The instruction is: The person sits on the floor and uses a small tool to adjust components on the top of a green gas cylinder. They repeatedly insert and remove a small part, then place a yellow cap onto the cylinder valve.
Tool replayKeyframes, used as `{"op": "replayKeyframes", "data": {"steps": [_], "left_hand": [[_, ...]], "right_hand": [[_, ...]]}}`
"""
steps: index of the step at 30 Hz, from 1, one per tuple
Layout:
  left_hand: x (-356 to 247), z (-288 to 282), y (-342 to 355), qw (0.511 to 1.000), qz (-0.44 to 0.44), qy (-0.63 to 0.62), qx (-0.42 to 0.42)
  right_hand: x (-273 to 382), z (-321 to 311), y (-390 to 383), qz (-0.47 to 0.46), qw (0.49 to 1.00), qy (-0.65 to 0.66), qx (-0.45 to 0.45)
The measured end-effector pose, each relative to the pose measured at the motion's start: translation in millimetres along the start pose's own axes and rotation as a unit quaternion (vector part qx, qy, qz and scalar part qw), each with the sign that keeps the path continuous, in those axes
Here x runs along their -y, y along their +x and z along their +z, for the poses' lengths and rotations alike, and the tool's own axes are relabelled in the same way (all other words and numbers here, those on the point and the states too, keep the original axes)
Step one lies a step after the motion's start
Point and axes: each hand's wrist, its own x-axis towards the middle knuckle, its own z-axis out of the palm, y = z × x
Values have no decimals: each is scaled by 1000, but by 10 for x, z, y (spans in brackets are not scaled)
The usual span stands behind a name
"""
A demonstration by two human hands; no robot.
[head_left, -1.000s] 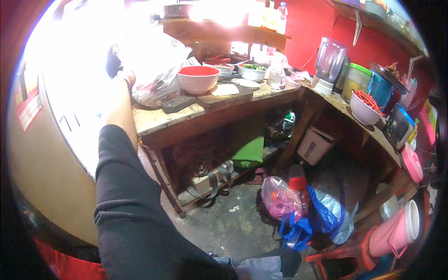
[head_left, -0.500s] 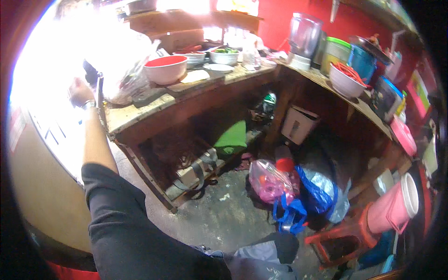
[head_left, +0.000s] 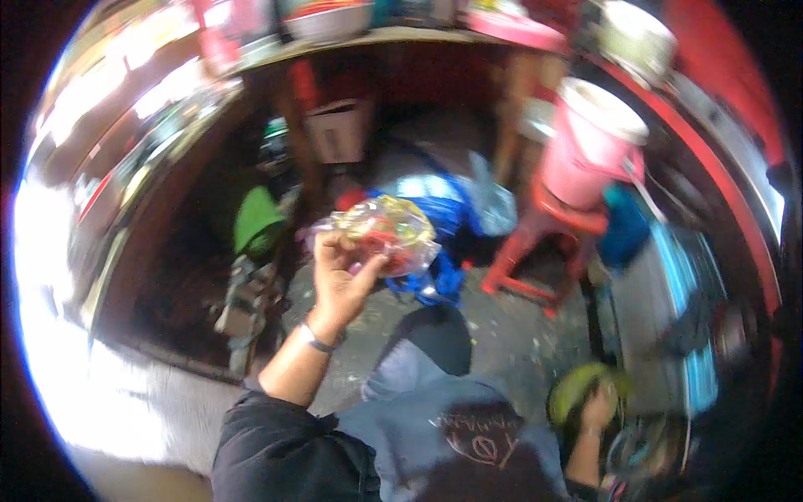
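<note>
A wooden counter (head_left: 410, 36) is running beyond a red stool (head_left: 575, 217), which is supporting a pink bucket (head_left: 583, 159). A shiny blue bag (head_left: 441, 206) is lying left of the stool. Also left of the stool, nearer the wearer, a clear plastic bag with blurred red and yellow contents (head_left: 403, 224) is being held up; it is probably feeling light, soft and slippery, best gripped by its bunched plastic. Nearer than the stool, a green bowl (head_left: 567, 391) is sitting low. The left hand (head_left: 341, 286) is pinching the clear bag's near edge; the right hand (head_left: 596, 410) is overlapping the bowl, its grip unclear.
</note>
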Motion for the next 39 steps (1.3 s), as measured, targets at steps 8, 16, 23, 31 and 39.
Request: {"op": "replayKeyframes", "data": {"steps": [8, 16, 23, 31, 39], "left_hand": [[663, 2807, -773, 839, -295, -387, 242], [1390, 3818, -1997, 611, -619, -409, 278], [1557, 3838, -2397, 678, -619, -278, 282], [1520, 3836, -2596, 696, -607, -260, 283], [1499, 3795, -2648, 741, -576, -231, 255]], "right_hand": [[-9, 243, 205, -1, 992, 119, -47], [-25, 276, 257, -95, 971, -4, -221], [543, -227, 186, 57, 857, 463, -219], [853, -186, 192, 43, 825, 533, -180], [865, -196, 144, 51, 816, 562, -127]]}}
